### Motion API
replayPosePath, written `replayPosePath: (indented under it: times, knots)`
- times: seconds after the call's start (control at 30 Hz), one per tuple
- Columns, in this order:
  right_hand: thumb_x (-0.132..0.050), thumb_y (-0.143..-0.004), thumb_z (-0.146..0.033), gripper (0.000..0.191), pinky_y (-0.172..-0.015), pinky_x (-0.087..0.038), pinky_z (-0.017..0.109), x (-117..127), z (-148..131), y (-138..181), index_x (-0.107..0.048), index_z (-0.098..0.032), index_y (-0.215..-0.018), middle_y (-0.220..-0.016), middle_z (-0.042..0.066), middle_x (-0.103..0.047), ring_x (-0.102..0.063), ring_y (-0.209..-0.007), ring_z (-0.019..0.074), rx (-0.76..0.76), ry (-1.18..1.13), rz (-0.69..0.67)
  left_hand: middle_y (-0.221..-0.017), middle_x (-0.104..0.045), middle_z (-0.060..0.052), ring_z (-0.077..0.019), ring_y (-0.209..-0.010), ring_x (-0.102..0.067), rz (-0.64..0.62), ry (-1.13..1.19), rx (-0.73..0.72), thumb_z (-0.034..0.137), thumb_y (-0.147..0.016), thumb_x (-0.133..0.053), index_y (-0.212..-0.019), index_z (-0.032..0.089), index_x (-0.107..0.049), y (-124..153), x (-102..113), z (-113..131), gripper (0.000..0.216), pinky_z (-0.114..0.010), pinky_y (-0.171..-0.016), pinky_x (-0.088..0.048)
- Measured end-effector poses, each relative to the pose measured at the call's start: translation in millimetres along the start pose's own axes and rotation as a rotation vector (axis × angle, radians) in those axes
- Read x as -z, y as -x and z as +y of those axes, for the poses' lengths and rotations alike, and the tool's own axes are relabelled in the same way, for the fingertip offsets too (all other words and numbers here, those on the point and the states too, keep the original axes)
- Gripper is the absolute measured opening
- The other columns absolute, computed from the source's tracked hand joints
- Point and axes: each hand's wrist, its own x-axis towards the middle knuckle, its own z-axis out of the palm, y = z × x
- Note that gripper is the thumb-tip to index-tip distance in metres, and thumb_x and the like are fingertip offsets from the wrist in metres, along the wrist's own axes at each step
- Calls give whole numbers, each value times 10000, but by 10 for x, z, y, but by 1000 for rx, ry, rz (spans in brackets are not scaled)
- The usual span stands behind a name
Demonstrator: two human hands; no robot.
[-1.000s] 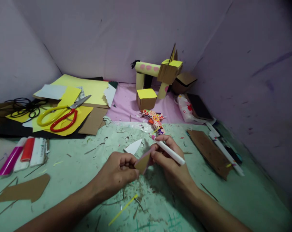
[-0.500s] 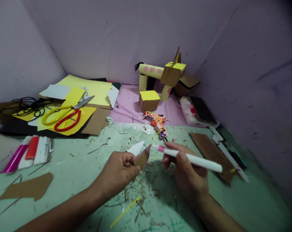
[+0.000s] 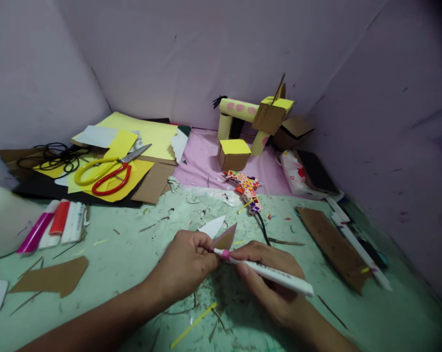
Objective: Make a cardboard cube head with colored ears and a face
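Note:
My left hand (image 3: pixel 195 261) pinches a small pointed piece of cardboard (image 3: pixel 226 238), brown with a pinkish edge. In my right hand (image 3: pixel 275 278) is a white marker (image 3: pixel 279 277) with a pink collar. Its tip meets the lower edge of the cardboard piece beside my left fingertips; the exact contact is partly hidden. Just behind lies a white pointed paper piece (image 3: pixel 212 227) on the green tabletop (image 3: pixel 125 254). Beyond the hands is a glue gun (image 3: pixel 244 186) covered in a flowery pattern, its black cord running toward my right hand.
Scissors (image 3: pixel 114 171) rest on yellow paper and cardboard at left, near black cord (image 3: pixel 54 159) and several markers (image 3: pixel 57 225). A yellow-topped cardboard box (image 3: pixel 234 155) stands before a spotted cardboard animal (image 3: pixel 239 107). A brown cardboard strip (image 3: pixel 332 247) lies right; scraps litter the table.
The marker's tip has moved down and left, from the cardboard piece's point to its lower edge by my left fingers. The view has shifted, so the surroundings appear slightly farther right.

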Motion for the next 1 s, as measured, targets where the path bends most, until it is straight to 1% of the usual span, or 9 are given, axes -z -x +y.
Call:
replayPosePath:
  times: [0.17,0.27,0.33,0.4,0.6,0.63,0.77,0.8,1.0]
  knots:
    - [-551,-819,-116,194,-539,-489,255,-3,28,0,-667,-214,-940,-732,21,-701,-654,-609,147,4,30,66,-467,-379,81,-68,-456,-268,24,50,11,282,-626,-569,-554,176,-483,12,-9,5,154,-235,-455,-175]
    - [-556,-822,-125,177,-536,-483,253,-1,51,18,-662,-218,-928,-717,10,-690,-644,-602,144,-19,50,117,-467,-368,82,-66,-455,-256,30,71,8,344,-632,-598,-545,181,-464,11,-12,9,229,-233,-455,-166]
    - [-559,-822,-126,179,-534,-482,251,-3,53,28,-662,-223,-931,-716,7,-689,-643,-601,142,-32,57,126,-460,-356,86,-66,-453,-246,27,69,7,346,-633,-599,-540,184,-458,11,-14,14,234,-234,-454,-158]
    - [-559,-820,-122,184,-530,-484,250,-7,40,30,-666,-222,-932,-718,9,-695,-646,-596,142,-23,56,112,-455,-358,86,-66,-453,-255,25,55,3,312,-625,-591,-530,183,-457,13,-14,19,208,-233,-455,-163]
    - [-546,-820,-112,207,-574,-510,261,-14,-5,18,-674,-215,-946,-752,27,-709,-673,-657,156,3,-21,5,-447,-348,90,-65,-446,-247,27,15,6,242,-599,-557,-531,179,-477,18,-11,20,123,-236,-442,-157]
    - [-547,-820,-113,208,-570,-507,261,-14,-2,19,-677,-219,-943,-750,24,-709,-669,-648,153,-8,-22,16,-444,-346,90,-64,-444,-245,30,16,10,248,-601,-560,-529,181,-473,18,-12,19,131,-236,-442,-153]
    - [-562,-816,-141,179,-522,-478,267,-27,17,25,-688,-235,-901,-684,3,-690,-630,-567,144,-84,-5,151,-445,-349,89,-65,-443,-240,22,46,15,306,-628,-583,-538,188,-456,16,-19,7,196,-234,-447,-149]
    - [-566,-813,-143,175,-513,-472,265,-32,15,24,-691,-236,-892,-667,0,-685,-624,-554,142,-89,-5,166,-448,-349,88,-66,-445,-241,18,47,11,311,-631,-582,-538,188,-454,14,-20,4,201,-234,-448,-152]
    - [-551,-813,-119,197,-529,-489,259,-44,-19,-5,-689,-225,-904,-727,23,-716,-658,-601,146,-40,-50,35,-458,-336,89,-71,-457,-250,28,-1,-8,269,-618,-566,-536,185,-466,5,-14,-7,154,-239,-449,-160]
